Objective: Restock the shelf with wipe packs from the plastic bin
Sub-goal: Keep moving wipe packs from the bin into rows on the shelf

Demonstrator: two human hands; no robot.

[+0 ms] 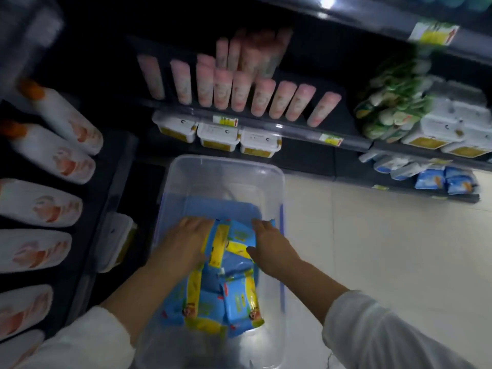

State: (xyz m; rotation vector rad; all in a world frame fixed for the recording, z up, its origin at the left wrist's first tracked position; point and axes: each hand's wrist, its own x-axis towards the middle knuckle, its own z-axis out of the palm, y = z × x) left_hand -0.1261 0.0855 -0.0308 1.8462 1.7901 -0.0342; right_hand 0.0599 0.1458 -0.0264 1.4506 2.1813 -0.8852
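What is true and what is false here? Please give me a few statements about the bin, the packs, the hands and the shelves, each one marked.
1. The left hand and the right hand both touch blue-and-yellow wipe packs inside the clear plastic bin. True.
2. The bin stands on a shelf. False: it stands on the pale tiled floor.
3. The packs fill the whole bin. False: they lie in its near part, and the far part holds none.
4. Pink tubes stand one shelf above white lidded tubs with yellow labels. True.
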